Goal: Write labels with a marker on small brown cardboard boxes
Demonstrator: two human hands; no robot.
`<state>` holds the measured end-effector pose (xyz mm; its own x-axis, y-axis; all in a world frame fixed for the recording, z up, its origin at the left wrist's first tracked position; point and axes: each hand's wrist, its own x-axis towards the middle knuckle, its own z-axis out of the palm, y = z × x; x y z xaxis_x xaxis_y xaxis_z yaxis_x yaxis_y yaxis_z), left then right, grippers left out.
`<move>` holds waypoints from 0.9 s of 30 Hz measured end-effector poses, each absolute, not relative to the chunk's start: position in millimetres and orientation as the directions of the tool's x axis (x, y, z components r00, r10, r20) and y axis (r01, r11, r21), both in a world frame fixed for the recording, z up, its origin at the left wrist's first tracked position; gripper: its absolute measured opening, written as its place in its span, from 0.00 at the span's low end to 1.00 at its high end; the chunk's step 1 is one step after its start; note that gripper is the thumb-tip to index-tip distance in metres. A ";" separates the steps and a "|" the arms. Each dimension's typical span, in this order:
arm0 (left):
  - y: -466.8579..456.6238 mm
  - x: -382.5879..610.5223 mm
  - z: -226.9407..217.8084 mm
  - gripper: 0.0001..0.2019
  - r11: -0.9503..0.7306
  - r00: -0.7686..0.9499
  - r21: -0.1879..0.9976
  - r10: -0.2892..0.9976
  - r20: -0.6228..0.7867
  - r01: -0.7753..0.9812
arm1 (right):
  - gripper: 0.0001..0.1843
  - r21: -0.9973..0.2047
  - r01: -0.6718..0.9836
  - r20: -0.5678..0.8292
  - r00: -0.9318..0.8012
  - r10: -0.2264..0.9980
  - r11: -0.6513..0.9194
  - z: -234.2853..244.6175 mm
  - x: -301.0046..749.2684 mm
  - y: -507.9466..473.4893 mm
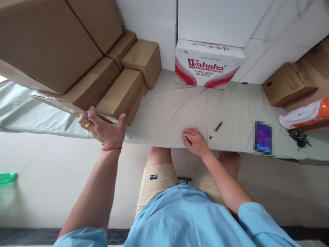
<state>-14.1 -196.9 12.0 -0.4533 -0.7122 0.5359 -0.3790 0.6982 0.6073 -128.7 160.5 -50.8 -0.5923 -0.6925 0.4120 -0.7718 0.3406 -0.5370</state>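
Note:
My left hand [104, 128] is at the near end of a small brown cardboard box [119, 92], with its thumb at the right side and bent fingers at the left, gripping it across that end. The fingertips are partly hidden against the boxes. My right hand [195, 141] rests on the front edge of the cloth-covered table [172, 106], its fingers loosely curled together and nothing seen in them. A black and white pen [216, 130] lies just right of that hand.
Stacked brown cartons [48, 41] rise at the left, beside another small box [142, 61]. A white and red water carton [209, 65] stands at the back. To the right are a pixelated phone-like item [263, 138], keys [299, 136], an orange-white package [305, 113] and a brown box [288, 84].

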 end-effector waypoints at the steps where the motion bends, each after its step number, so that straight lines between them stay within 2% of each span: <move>1: -200.4 -16.1 16.9 0.45 0.685 -0.479 0.621 -0.721 0.501 -0.381 | 0.14 -0.539 -0.769 0.414 -0.597 -0.687 0.343 -51.0 -127.9 159.8; 3: -200.2 -20.5 25.3 0.45 0.657 -0.514 0.658 -0.733 0.446 -0.367 | 0.14 -0.544 -0.764 0.418 -0.606 -0.677 0.348 -51.7 -126.9 158.7; 6: -190.7 -23.8 31.6 0.36 0.621 -0.512 0.695 -0.756 0.408 -0.363 | 0.14 -0.550 -0.754 0.420 -0.620 -0.663 0.358 -52.8 -127.3 158.7; 8: -185.4 -24.6 31.2 0.30 0.635 -0.513 0.680 -0.747 0.422 -0.366 | 0.14 -0.556 -0.748 0.417 -0.629 -0.656 0.363 -52.9 -128.1 159.4; 12: -182.4 -28.7 26.4 0.26 0.710 -0.565 0.639 -0.670 0.482 -0.297 | 0.14 -0.577 -0.734 0.409 -0.640 -0.651 0.359 -51.6 -128.8 160.4; 16: -178.5 -27.4 30.7 0.22 0.664 -0.501 0.705 -0.711 0.493 -0.248 | 0.13 -0.621 -0.706 0.403 -0.661 -0.634 0.341 -49.8 -128.5 159.3; 19: -165.7 -13.7 38.5 0.22 0.504 -0.424 0.854 -0.807 0.411 -0.132 | 0.12 -0.677 -0.663 0.395 -0.694 -0.602 0.320 -49.3 -129.1 158.7; 22: -145.3 9.3 39.4 0.21 0.221 -0.469 0.974 -0.855 0.221 0.056 | 0.10 -0.752 -0.585 0.379 -0.761 -0.526 0.304 -49.4 -128.3 161.6; 25: -124.6 35.0 28.9 0.21 -0.142 -0.619 0.984 -0.784 -0.044 0.110 | 0.18 -0.856 -0.443 0.323 -0.861 -0.393 0.267 -47.9 -117.9 168.9; 27: -113.3 49.9 18.2 0.21 -0.319 -0.689 0.945 -0.701 -0.185 0.070 | 0.24 -0.967 -0.232 0.193 -0.940 -0.281 0.110 -44.5 -102.8 175.7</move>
